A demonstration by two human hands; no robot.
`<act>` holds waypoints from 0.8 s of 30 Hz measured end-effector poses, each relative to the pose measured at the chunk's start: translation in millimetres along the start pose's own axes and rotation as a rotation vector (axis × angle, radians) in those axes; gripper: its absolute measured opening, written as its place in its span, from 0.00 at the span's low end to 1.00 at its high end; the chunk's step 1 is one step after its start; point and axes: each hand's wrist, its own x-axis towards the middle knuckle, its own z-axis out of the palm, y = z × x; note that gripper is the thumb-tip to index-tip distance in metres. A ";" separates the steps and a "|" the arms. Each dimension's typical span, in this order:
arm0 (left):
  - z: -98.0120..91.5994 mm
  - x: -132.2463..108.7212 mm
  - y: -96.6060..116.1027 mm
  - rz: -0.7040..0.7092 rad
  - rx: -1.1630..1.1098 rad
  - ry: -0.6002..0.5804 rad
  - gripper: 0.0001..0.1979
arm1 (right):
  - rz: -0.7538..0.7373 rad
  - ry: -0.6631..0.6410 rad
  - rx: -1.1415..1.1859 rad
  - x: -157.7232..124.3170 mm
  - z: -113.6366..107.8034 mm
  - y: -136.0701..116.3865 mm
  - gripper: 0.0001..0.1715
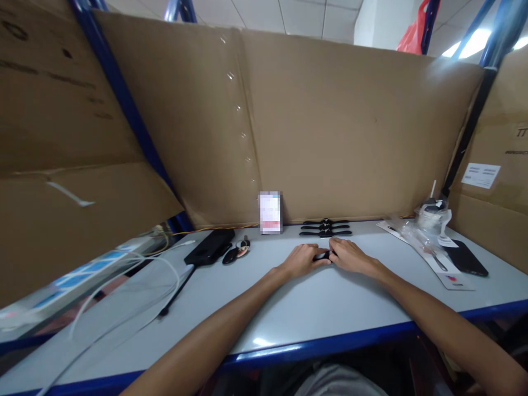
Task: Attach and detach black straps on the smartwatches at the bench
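Observation:
My left hand (pixel 306 260) and my right hand (pixel 350 256) meet over the middle of the table, fingertips close together. Between them is a small black piece (pixel 322 256), mostly covered by fingers; it looks like part of a watch strap. The left thumb and fingers pinch its left end, while the right fingers curl over its other side. Just beyond the hands, several black watch straps (pixel 325 226) with shiny middle parts lie in a neat stack of rows.
A lit phone (pixel 270 213) leans against the cardboard back wall (pixel 330 126). To the left lie a black power bank (pixel 210 247), keys (pixel 236 253), white cables (pixel 177 280) and a power strip (pixel 82 275). At right are clear packaging (pixel 424 242), a lidded cup (pixel 432 217) and a dark phone (pixel 466 258).

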 end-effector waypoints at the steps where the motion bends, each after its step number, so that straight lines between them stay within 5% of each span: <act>1: 0.6 0.3 -0.9 0.004 -0.002 0.003 0.28 | -0.008 -0.003 -0.010 0.3 0.6 0.9 0.12; 8: 3.3 1.6 -5.6 0.014 0.021 -0.005 0.28 | -0.136 0.021 0.022 3.0 7.0 12.1 0.18; 17: 0.8 1.5 -3.3 0.029 0.007 0.002 0.26 | 0.109 0.121 0.082 4.0 -5.2 4.9 0.12; 24: 1.4 2.2 -4.7 0.019 -0.016 0.002 0.27 | 0.057 0.108 0.076 4.9 4.8 -5.8 0.09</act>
